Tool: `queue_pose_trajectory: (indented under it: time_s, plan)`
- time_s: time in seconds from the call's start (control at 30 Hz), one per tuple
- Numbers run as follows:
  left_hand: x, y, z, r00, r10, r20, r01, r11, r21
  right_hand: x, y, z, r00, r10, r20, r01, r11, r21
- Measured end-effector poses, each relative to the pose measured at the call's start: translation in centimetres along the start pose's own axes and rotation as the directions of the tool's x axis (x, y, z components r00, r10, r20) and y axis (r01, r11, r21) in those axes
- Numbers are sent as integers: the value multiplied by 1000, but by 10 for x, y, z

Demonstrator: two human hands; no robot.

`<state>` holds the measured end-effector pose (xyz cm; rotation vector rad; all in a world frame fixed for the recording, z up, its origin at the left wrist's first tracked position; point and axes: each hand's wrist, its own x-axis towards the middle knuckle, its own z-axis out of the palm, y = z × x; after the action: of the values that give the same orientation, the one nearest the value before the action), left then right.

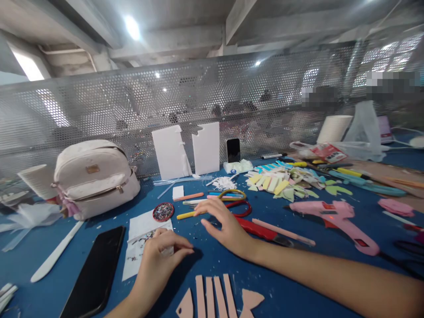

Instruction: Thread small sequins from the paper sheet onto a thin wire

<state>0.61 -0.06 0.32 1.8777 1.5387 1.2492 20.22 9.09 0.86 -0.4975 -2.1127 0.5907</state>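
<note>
My left hand (162,258) rests on the blue table with its fingers curled and pressed together over a white paper sheet (141,238) sprinkled with glitter; what it pinches I cannot make out. My right hand (225,225) hovers flat with fingers stretched out, reaching toward a yellow pen (187,215) and scissors with red and yellow handles (236,201). A round red lid of glitter (163,211) lies just beyond the paper. Pink foam strips (215,293) lie in a row near the table's front edge.
A black phone (96,271) and white strip (54,256) lie at left, a beige backpack (94,176) behind them. A pink glue gun (334,221) lies right, coloured foam scraps (285,181) beyond. White foam boards (185,150) lean on the perforated metal screen (99,106).
</note>
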Motion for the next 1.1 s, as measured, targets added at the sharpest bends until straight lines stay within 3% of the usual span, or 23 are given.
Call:
queue_pose_trajectory:
  time_s: [0.1, 0.17, 0.43, 0.67, 0.87, 1.1]
  plan:
    - [2, -2, 0, 1000, -22, -18, 22, 1000, -17, 0, -6, -1, 972, -117, 206, 115, 993, 23]
    - [4, -1, 0, 1000, 3, -17, -3, 1000, -6, -1, -7, -1, 960, -153, 236, 148, 988, 39]
    - [9, 4, 0, 996, 88, -4, -88, 994, 67, -2, -4, 2, 977, -91, 192, 96, 995, -17]
    - [25, -6, -2, 983, 146, 111, -168, 961, 220, -1, -4, 2, 998, 58, 30, -60, 997, 52]
    - [32, -6, 11, 966, 151, 209, -211, 928, 307, -1, 0, 3, 997, 72, 29, -74, 994, 83]
    - [35, -5, 14, 969, 142, 204, -204, 924, 324, -2, -1, 3, 997, 66, 37, -69, 994, 85]
